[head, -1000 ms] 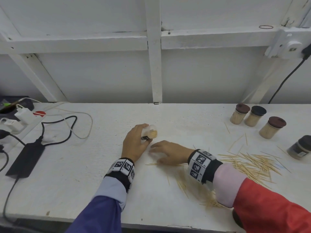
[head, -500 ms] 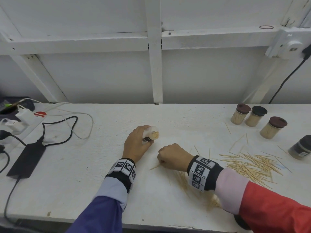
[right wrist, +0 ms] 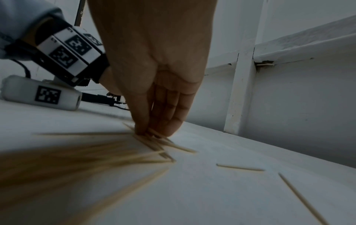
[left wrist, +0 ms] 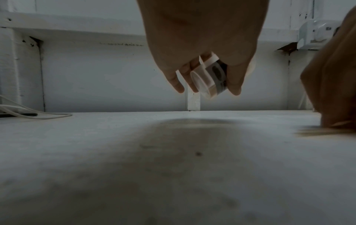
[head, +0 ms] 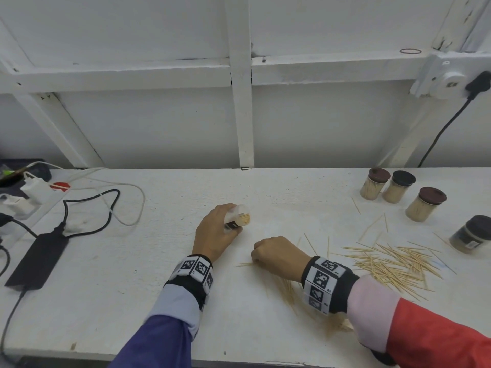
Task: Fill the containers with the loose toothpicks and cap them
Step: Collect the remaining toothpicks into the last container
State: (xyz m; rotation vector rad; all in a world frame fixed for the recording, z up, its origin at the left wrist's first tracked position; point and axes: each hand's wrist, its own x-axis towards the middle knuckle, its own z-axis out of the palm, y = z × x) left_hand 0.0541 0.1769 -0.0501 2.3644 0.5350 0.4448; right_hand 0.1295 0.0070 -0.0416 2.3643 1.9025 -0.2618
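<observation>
Head view: an uncapped clear container [head: 237, 217], part-filled with toothpicks, was gripped in the left hand [head: 215, 233] just above the counter [head: 132, 301], mouth tipped toward the right. The right hand [head: 279, 257] was curled into a fist over a small bunch of toothpicks [head: 245, 264] at its fingertips, close beside the container. A larger loose pile [head: 390, 264] lay further right. Three capped jars [head: 374, 183] and one dark jar [head: 471, 234] stood at the far right; a power adapter [head: 37, 257] and cables sat at the left.

Left wrist view: the container [left wrist: 209, 81] was seen wrapped by fingers and thumb, held tilted and clear of the surface.

Right wrist view: fingertips [right wrist: 154, 129] were pinched down on a fan of toothpicks [right wrist: 152, 143] lying flat on the counter; how many were actually caught cannot be told. Stray picks [right wrist: 239, 167] lay apart from the bunch.

Risks, as judged: a misaligned bunch could jam at the narrow mouth; picks could slip from a loose pinch on the lift; toothpicks already inside could spill if the container were tipped further.
</observation>
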